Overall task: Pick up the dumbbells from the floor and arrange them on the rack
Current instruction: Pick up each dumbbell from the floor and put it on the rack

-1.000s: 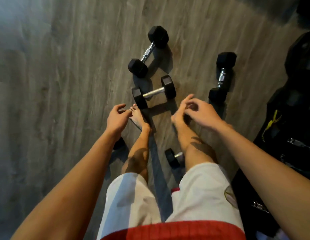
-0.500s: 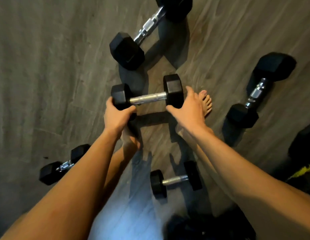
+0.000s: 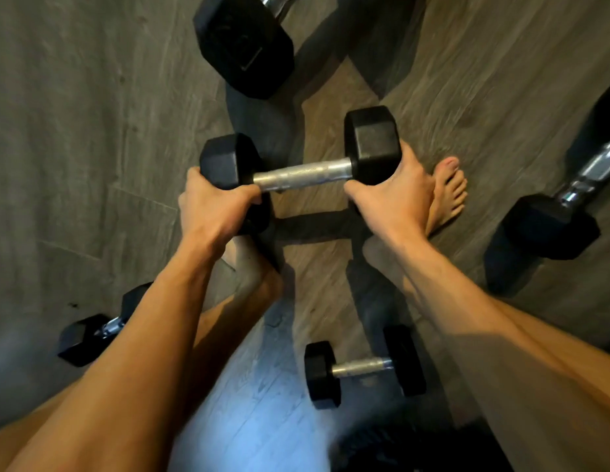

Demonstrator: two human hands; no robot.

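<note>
Dumbbell (image 3: 301, 172) sits crosswise over the wood floor (image 3: 75, 131), between the two hands — left hand (image 3: 208, 206) wraps its fingers around the left head, right hand (image 3: 392, 199) cups the right head from below. Whether it has left the floor, I cannot tell. Four other dumbbells lie around it.

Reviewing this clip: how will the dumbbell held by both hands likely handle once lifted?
The dumbbell is probably heavy for its size: the left hand and right hand each grip a head. Its hexagonal heads should resist rolling. The steel handle looks rigid, so no flex.
</note>
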